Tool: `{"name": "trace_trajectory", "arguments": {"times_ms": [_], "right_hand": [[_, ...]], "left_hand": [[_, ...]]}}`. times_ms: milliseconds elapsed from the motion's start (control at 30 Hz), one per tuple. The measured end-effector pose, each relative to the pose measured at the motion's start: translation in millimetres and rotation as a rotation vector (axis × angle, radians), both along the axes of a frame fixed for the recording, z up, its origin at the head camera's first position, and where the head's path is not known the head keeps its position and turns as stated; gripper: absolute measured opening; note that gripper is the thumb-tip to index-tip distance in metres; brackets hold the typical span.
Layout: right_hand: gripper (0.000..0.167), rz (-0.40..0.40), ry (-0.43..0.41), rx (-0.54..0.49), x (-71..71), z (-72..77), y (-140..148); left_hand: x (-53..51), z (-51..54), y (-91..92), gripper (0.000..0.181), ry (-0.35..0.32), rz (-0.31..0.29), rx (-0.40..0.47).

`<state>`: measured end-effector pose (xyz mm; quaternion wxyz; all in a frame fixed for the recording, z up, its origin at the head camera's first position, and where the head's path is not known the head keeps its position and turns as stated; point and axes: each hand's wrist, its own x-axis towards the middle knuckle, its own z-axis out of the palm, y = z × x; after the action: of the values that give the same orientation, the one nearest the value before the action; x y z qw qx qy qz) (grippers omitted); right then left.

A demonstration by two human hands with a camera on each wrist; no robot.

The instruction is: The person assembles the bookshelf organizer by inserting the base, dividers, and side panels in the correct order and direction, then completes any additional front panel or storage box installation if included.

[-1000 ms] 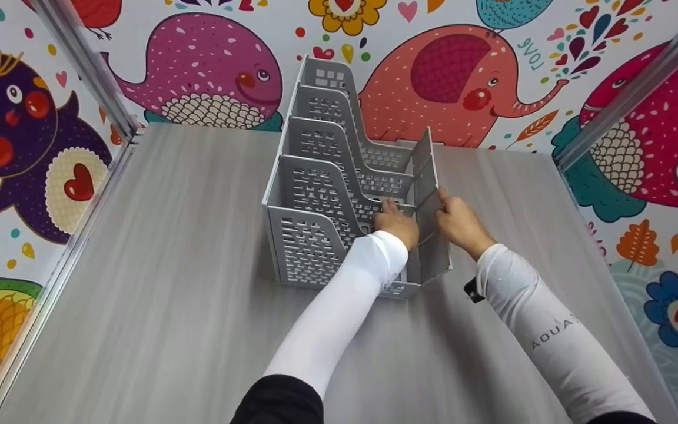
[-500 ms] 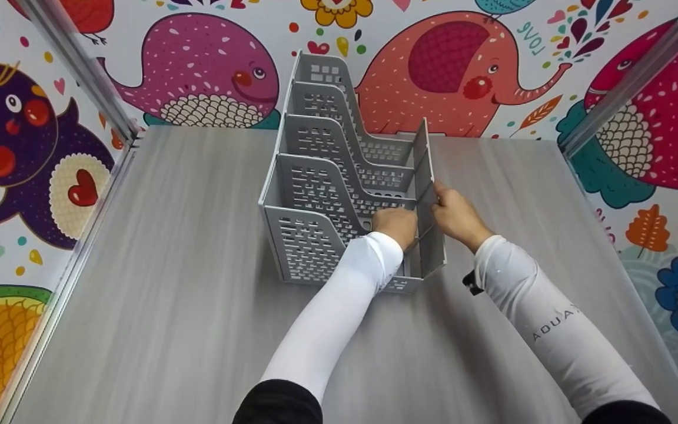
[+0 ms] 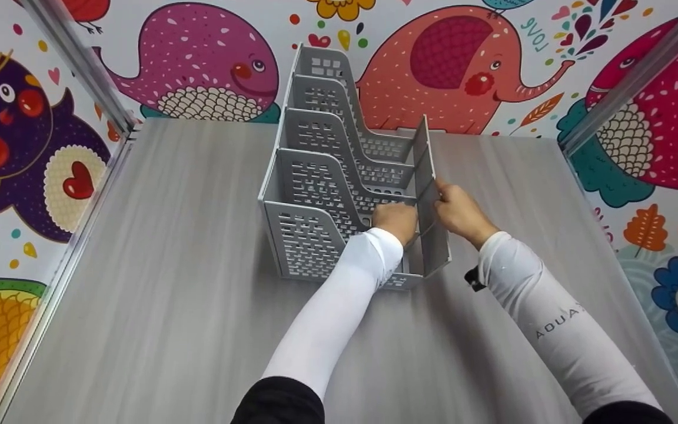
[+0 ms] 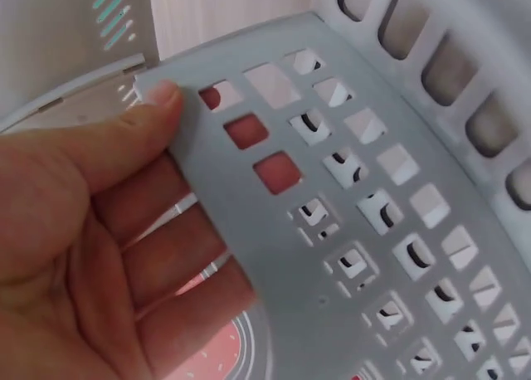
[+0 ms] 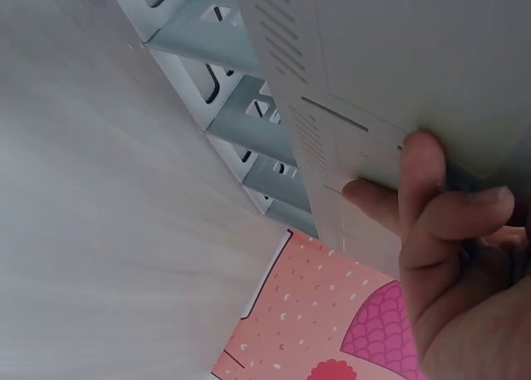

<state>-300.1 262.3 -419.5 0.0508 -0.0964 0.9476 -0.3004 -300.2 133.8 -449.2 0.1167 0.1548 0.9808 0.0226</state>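
A grey file organizer (image 3: 309,241) with perforated dividers (image 3: 315,132) stands upright on the table in the head view. Along its right side runs a flat front panel (image 3: 435,241). My left hand (image 3: 395,221) reaches inside beside that panel. In the left wrist view, my left thumb (image 4: 137,135) lies on one side of a perforated divider (image 4: 278,255), and the fingers go behind it, pinching its edge. On the panel's outer side, my right hand (image 3: 462,215) holds the panel near its upper edge. Right fingertips (image 5: 421,152) press its outer face in the right wrist view.
The organizer stands on a grey wood-grain table (image 3: 156,282). Behind it is a wall (image 3: 327,76) printed with cartoon animals. Metal frame posts (image 3: 77,65) rise at the back corners. White sleeves (image 3: 330,318) cover both forearms.
A second ago some left fingers showed extended over the compartment; now they are lowered out of sight from the head view. The right hand stays at the panel, and the organizer shifts only slightly in view.
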Motion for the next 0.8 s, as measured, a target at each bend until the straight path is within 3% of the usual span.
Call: {"name": "trace_trajectory", "arguments": {"times_ms": [167, 400, 800], "right_hand": [[0.056, 0.000, -0.019, -0.040, -3.6, 4.7, 1.1], [0.057, -0.022, -0.014, -0.027, -4.7, 6.0, -1.0], [0.055, -0.039, -0.014, -0.047, -5.1, 3.8, -2.8]], "left_hand": [[0.5, 0.3, -1.0, 0.028, -0.027, -0.010, -0.012], [0.4, -1.3, -1.4, 0.025, 0.022, -0.015, -0.004], [1.4, -3.5, -0.1, 0.025, 0.018, 0.002, -0.007]]}}
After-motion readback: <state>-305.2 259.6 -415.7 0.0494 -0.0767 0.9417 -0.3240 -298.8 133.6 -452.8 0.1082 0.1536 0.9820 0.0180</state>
